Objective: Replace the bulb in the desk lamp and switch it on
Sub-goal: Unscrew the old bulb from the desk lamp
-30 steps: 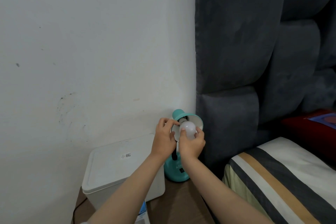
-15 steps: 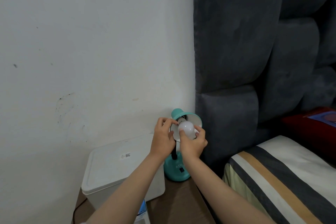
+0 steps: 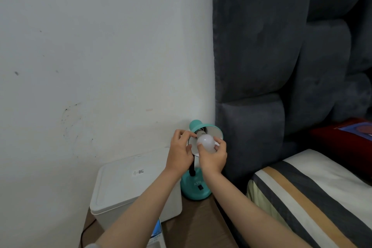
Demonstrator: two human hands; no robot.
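Observation:
A teal desk lamp (image 3: 196, 189) stands on a wooden bedside table, its shade (image 3: 215, 132) tilted toward me. A white bulb (image 3: 205, 143) sits at the mouth of the shade with its neck in the socket. My right hand (image 3: 213, 157) wraps the bulb from below, thumb and fingers around the globe. My left hand (image 3: 180, 151) grips the left rim of the shade, fingertips near the socket. A black switch (image 3: 200, 187) shows on the lamp's base. The bulb is unlit.
A white lidded box (image 3: 128, 185) stands left of the lamp, against the white wall. A dark grey padded headboard (image 3: 271, 66) rises just right of the lamp. A striped bed cover (image 3: 312, 197) lies at the lower right. A blue-and-white carton (image 3: 156, 235) lies at the table's near edge.
My right hand has shifted its grip around the bulb, fingers turning on the globe. The left hand stays on the shade. The lamp has not moved.

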